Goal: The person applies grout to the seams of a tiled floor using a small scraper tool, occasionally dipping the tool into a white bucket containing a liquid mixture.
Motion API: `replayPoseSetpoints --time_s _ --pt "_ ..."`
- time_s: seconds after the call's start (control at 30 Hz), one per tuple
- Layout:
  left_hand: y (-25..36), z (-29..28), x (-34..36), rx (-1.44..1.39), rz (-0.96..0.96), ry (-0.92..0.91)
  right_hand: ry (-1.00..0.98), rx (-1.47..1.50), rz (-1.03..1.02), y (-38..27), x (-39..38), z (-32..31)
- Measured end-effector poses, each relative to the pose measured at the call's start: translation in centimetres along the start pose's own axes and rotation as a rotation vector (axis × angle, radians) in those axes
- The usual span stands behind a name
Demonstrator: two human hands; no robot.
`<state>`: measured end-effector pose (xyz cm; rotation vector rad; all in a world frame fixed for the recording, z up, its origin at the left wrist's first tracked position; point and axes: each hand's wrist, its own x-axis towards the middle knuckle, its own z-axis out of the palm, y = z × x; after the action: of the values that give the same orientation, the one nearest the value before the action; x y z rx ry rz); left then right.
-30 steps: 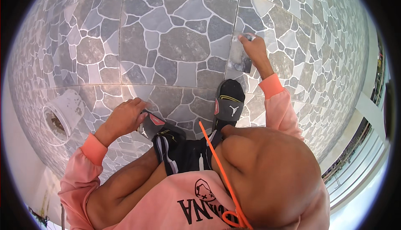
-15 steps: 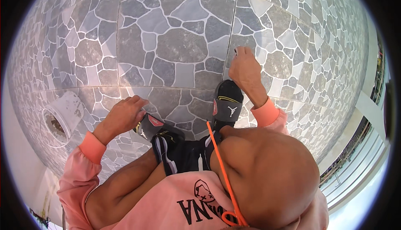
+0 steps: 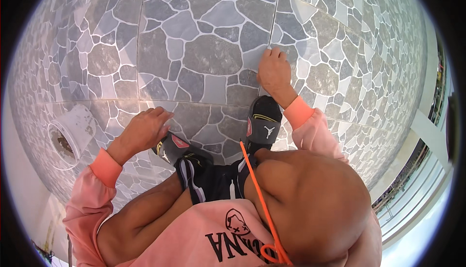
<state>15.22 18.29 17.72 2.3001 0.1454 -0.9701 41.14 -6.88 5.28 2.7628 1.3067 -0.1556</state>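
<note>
My right hand (image 3: 274,73) is bent over a tile joint (image 3: 269,41), ahead of my right slide sandal (image 3: 264,124), with its fingers curled. Whatever it holds is hidden beneath it. My left hand (image 3: 144,130) hovers or rests, I cannot tell which, just beyond my left slide sandal (image 3: 176,145); its fingers are loosely bent, with nothing visible in them. Both hands are over floor tiles (image 3: 208,48) patterned like irregular grey stones with pale lines.
A stained white bucket (image 3: 82,124) lies on its side at the left, its mouth toward me. A pale wall (image 3: 31,160) curves along the left rim of the view. A white railing (image 3: 403,199) runs along the right edge.
My right hand has turned over and shifted left and slightly nearer me; the flat grey piece it held earlier is out of sight. My left hand has moved slightly forward.
</note>
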Motion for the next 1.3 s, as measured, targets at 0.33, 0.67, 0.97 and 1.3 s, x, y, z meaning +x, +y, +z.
replayPoseSetpoints --time_s 0.33,0.67,0.97,1.3 --pt "0.3 -0.5 0.7 -0.005 0.045 0.016 -0.070 0.155 -0.339 -2.5 -3.9 -1.5" --pt "0.0 -0.4 1.5 0.012 0.071 0.016 -0.110 0.293 -0.352 -1.3 -7.8 -1.5" --pt "0.2 -1.0 1.9 0.018 0.078 0.029 -0.015 0.317 -0.341 -1.6 -8.4 -0.2" --pt "0.5 -0.6 1.8 0.013 0.072 0.003 -0.059 0.339 -0.335 -1.5 -8.3 -0.6"
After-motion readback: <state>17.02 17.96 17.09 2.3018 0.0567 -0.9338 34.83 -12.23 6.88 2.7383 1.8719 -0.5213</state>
